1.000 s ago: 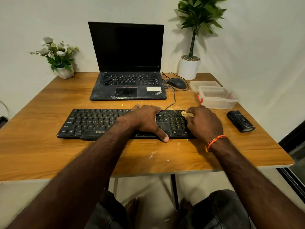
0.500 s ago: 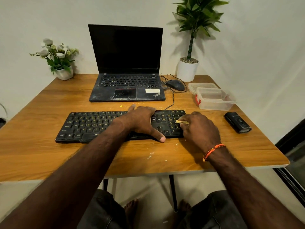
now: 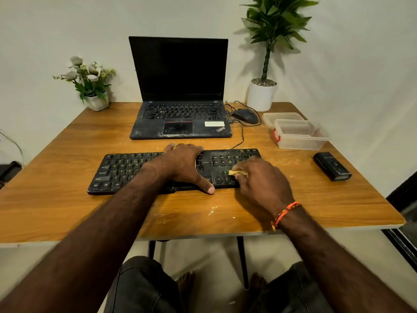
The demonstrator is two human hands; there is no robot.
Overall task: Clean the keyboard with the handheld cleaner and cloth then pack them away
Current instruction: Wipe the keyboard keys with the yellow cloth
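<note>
Single head-worn view, looking forward and down over a seated person's arms.

The wide-angle camera sits above and just behind the forearms, facing the wall across the wooden surface [image 3: 67, 199]. Both arms enter from the bottom corners and reach to the keyboard [image 3: 126, 170] at mid-frame. The lower edge takes in the lap and bare feet under the surface; the upper edge reaches the open laptop [image 3: 180, 86] and the tall plant [image 3: 270, 30]. Straight lines bow toward the edges.

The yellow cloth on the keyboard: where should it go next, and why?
Probably a short wipe leftward. The right hand pinches the cloth at the arrow keys of the keyboard, which the left hand steadies; the keys left of there seem unwiped.
</note>
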